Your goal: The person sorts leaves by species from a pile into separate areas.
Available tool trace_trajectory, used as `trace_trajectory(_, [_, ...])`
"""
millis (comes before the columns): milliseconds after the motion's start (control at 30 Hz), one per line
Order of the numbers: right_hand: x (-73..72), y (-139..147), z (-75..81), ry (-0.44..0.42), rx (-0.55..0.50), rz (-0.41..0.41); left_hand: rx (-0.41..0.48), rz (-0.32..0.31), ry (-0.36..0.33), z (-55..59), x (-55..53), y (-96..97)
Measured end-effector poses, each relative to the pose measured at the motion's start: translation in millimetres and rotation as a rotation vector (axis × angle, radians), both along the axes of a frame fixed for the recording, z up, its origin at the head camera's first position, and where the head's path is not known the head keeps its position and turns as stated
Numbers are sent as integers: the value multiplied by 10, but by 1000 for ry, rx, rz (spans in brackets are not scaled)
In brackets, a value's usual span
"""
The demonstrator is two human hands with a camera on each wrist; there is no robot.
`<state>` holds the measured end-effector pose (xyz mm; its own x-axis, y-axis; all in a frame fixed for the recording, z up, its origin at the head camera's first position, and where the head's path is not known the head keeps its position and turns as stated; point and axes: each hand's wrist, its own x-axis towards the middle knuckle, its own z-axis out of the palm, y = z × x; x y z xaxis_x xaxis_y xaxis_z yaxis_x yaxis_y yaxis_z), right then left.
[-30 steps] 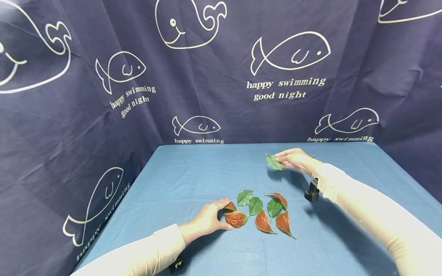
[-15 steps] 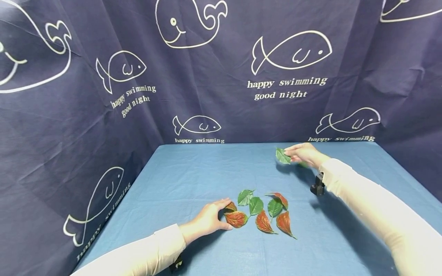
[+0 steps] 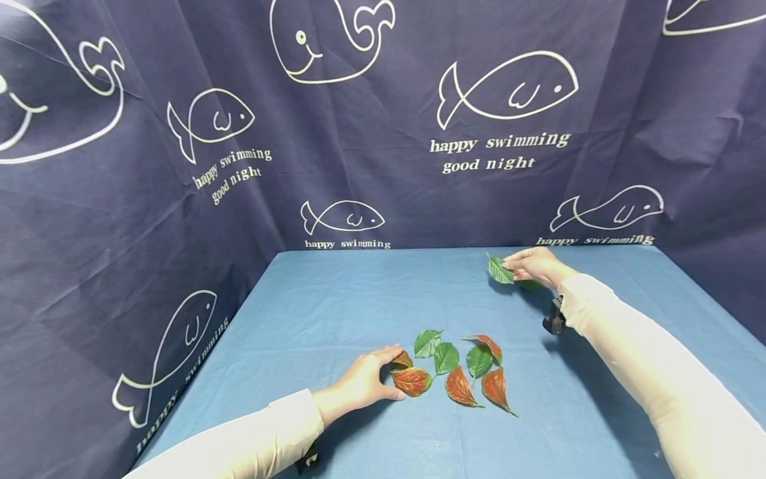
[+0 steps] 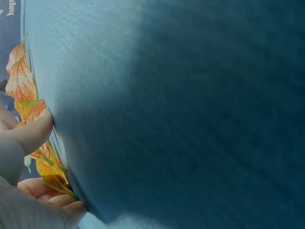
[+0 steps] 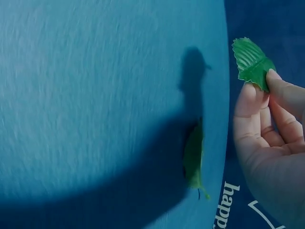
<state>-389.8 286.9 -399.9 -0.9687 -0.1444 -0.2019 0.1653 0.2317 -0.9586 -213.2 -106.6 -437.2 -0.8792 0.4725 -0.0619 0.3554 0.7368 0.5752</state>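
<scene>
Up at the far right of the table, my right hand (image 3: 536, 265) pinches a green leaf (image 5: 251, 63) between thumb and fingers, above the cloth. Beneath that hand lies another green leaf (image 5: 194, 155), mostly covered by it in the head view. My left hand (image 3: 363, 380) rests on the table with thumb and fingers spread at the left edges of a red-orange leaf (image 3: 411, 381) and a browner leaf (image 3: 403, 359). In the left wrist view the thumb (image 4: 35, 132) overlaps the red leaves, and the other fingertips meet a yellow-orange leaf (image 4: 51, 172).
Right of the left hand lie two green leaves (image 3: 445, 358), two red leaves (image 3: 459, 386) side by side, and a green leaf (image 3: 479, 360) under a curled red one (image 3: 491, 347). Blue cloth (image 3: 335, 313) covers the table; a dark printed curtain (image 3: 407, 173) stands behind.
My right hand has moved right and slightly farther back with the green leaf, coming over the leaf lying there. The left hand has stayed in place.
</scene>
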Motion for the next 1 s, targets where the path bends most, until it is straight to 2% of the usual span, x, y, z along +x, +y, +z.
trace_trajectory(167, [-57,54,-28,34,105,6,12,0,7,-20,-1,-1])
trace_trajectory(433, [-163,83,-132,8,128,7,21,-9,12,29,18,2])
trace_trajectory(667, [-128,56,-153,13,210,0,5,-11,4,18,17,-12])
trace_trajectory(867, [-164,69,-214,50,207,33,4,-9,14,-15,-9,-24])
trace_trajectory(1000, [-145,76,-209,58,236,25,0,-10,7,-25,-18,-19])
